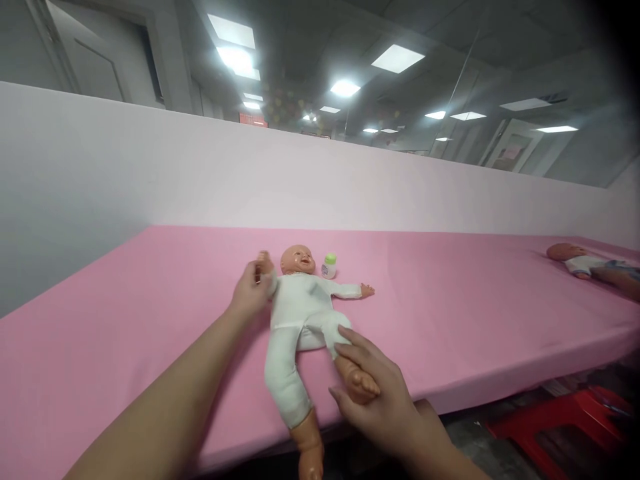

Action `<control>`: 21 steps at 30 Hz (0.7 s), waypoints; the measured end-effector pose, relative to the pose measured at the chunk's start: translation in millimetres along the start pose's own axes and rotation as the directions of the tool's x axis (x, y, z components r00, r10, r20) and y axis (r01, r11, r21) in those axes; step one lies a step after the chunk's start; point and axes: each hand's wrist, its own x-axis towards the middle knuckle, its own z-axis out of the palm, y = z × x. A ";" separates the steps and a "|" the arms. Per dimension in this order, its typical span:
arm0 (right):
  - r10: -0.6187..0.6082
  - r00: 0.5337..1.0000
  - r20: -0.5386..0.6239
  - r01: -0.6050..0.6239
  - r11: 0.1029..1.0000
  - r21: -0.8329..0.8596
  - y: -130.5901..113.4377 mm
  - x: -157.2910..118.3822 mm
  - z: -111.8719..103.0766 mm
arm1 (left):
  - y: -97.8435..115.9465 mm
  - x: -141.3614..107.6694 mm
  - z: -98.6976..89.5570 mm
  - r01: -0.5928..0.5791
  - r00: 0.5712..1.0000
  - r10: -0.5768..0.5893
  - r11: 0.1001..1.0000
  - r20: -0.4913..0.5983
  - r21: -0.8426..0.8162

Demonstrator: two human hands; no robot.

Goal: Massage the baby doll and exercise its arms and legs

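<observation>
A baby doll (300, 300) in a white cloth suit lies on its back on the pink-covered table (200, 280), its head toward the wall. My left hand (250, 290) is closed around the doll's raised forearm at the left. Around the doll's leg on the right lies my right hand (377, 383), its fingers along the shin and its thumb below the bare foot. The doll's other leg hangs over the table's front edge. A small white bottle with a green cap (329, 266) stands beside the doll's head, apart from both hands.
A second doll (590, 260) lies at the far right of the table. Behind the table rises a white wall (325, 180) with a reflective glass panel (400, 100) above it. Under the table's right front edge sits a red plastic stool (565, 427).
</observation>
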 end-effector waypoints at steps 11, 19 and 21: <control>0.088 0.968 0.236 -0.082 0.996 -0.037 35.0 84.7 35.6 | 10.6 -26.1 33.9 -0.540 0.841 0.205 0.346 0.500 0.767; 0.086 0.960 0.268 -0.058 0.992 -0.110 48.5 93.1 58.8 | 10.4 -23.3 32.3 -0.512 0.855 0.160 0.420 0.494 0.750; 0.096 0.959 0.265 -0.068 0.991 -0.111 48.7 92.5 59.4 | 8.7 -22.7 32.8 -0.505 0.859 0.168 0.426 0.483 0.751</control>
